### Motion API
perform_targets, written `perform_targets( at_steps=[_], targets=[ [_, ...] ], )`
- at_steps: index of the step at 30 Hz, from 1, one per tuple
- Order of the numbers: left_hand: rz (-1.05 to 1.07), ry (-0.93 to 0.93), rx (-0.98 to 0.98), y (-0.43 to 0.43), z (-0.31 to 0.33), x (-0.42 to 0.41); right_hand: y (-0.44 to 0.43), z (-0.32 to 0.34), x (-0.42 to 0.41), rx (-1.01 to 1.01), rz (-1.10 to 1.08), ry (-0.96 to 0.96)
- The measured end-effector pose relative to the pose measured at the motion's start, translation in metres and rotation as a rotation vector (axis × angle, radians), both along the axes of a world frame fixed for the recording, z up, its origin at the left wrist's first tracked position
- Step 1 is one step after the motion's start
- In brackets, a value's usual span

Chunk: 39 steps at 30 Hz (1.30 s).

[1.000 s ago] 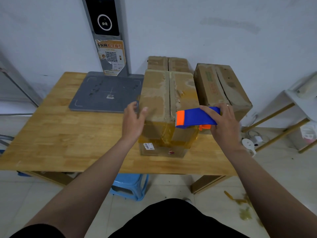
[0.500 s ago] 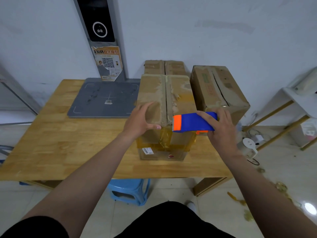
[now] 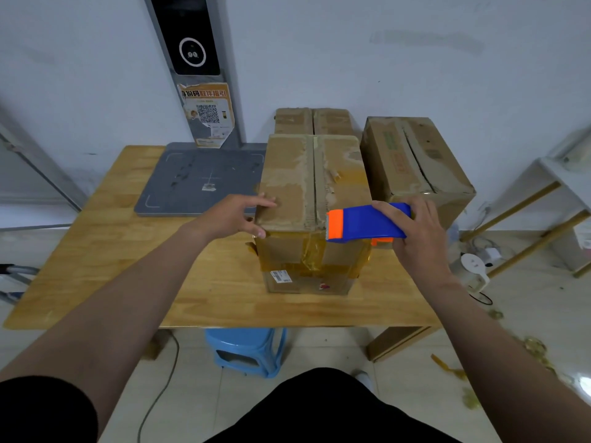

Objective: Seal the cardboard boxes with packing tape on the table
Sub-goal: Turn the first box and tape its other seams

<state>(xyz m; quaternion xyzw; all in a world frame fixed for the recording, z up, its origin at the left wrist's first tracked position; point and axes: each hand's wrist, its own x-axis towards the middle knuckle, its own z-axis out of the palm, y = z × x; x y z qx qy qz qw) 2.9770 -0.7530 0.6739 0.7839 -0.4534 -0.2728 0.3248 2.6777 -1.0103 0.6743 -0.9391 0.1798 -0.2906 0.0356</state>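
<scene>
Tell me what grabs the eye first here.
The blue and orange tape dispenser stands out, gripped by the right hand over the near top edge of the front cardboard box. The left hand rests on that box's left top edge; the box stands on the wooden table.
</scene>
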Motion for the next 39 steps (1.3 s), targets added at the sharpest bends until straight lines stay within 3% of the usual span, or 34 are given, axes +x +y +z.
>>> perform_targets(
  at_steps=[13, 19, 28, 39],
  targets=[
    [-0.077, -0.449, 0.201, -0.041, 0.015, -0.022, 0.002, 0.0, 0.002, -0.029, -0.021, -0.013],
    [-0.12, -0.288, 0.173, -0.076, 0.014, -0.033, 0.001, 0.0, 0.003, -0.047, -0.023, -0.014],
    [-0.019, -0.36, 0.257, -0.1, 0.014, -0.053, -0.005, 0.002, 0.003, -0.032, 0.007, 0.02],
    [0.071, -0.315, 0.262, -0.106, 0.003, -0.067, -0.012, 0.008, -0.005, -0.096, 0.109, 0.076]
  ],
)
